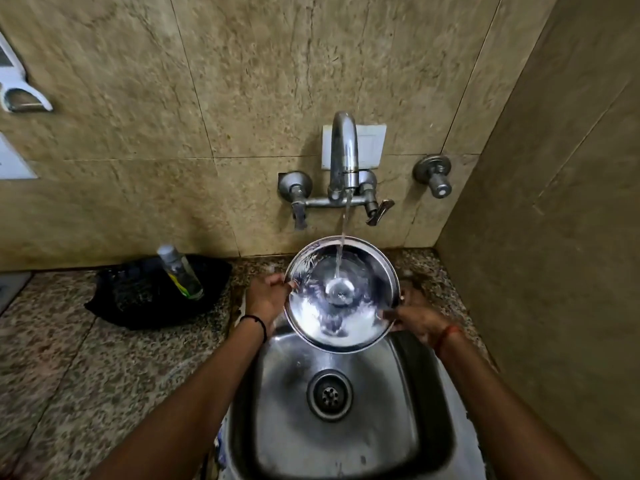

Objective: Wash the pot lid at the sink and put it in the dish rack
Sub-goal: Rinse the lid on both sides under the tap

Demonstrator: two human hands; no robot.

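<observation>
Now pot lid (341,292) held between left hand (265,301) and right hand (420,322).

Readable text: none anywhere in view.
Bottle (180,271): it stands at the back edge of the countertop (69,358) and carries a green and yellow label, but the print is too blurred to read.
White fixture (20,84): at the left edge of the wall, with no lettering that can be made out.
Taps, pot lid, sink: no brand marks or numbers show.
</observation>
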